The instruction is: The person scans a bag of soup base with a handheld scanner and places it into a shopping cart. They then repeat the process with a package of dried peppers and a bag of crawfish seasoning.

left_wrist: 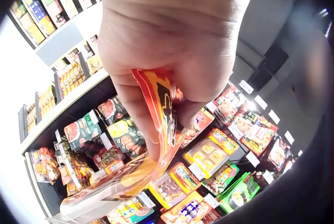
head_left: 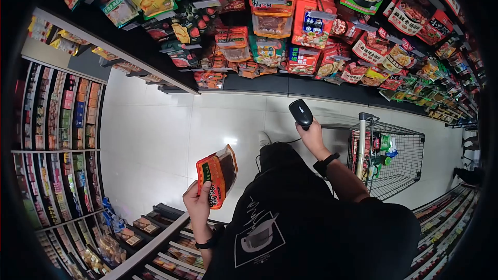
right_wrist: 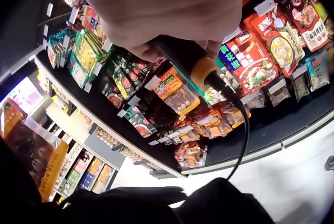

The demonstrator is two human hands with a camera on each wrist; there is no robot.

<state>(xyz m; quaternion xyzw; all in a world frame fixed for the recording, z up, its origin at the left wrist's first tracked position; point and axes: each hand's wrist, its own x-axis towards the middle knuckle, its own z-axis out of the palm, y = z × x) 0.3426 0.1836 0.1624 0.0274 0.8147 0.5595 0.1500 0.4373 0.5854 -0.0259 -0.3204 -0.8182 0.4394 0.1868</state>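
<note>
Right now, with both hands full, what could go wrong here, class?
The packet might slip: the left hand grips it near one end. The cord hanging from the scanner in the right hand could snag. The cart stands to the right; a turn might bump it.

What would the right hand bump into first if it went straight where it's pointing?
Probably the hanging packets, with the black scanner in the right hand touching first; the depth is hard to tell.
</note>
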